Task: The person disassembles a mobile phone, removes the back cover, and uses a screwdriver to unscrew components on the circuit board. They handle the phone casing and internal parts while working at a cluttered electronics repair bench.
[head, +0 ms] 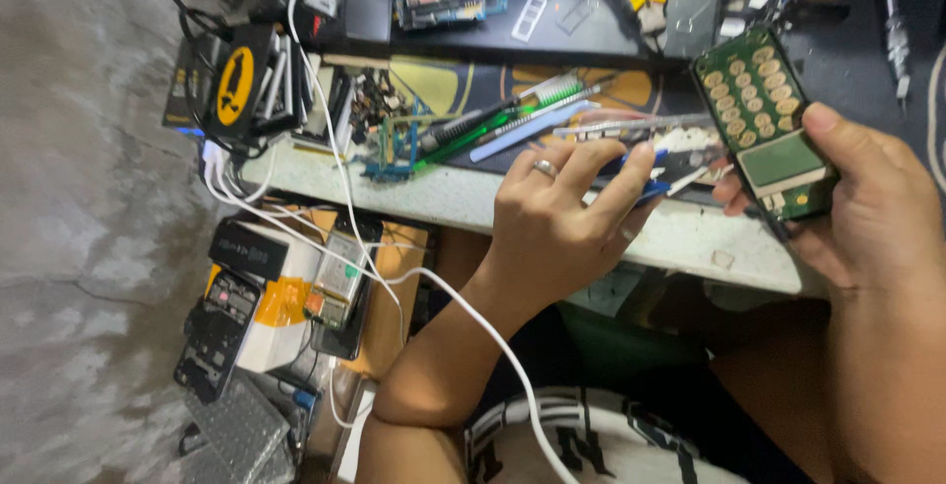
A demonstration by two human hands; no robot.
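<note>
Right hand [867, 198] grips a green circuit board [767, 129] above the workbench [463, 198] edge; its long axis runs up-left to down-right, keypad end farthest from the person. Left hand [557, 213], fingers closed, holds a blue-handled tool [655, 180] pointing right toward the board.

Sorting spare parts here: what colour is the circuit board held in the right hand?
Green, with gold round contact pads, on the circuit board in the right hand; head view shows it.

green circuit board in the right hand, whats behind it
Behind the green circuit board the right hand cups its back, thumb over the right edge. The cluttered workbench shows above and left. The board's rear face and the palm contact are hidden.
</note>
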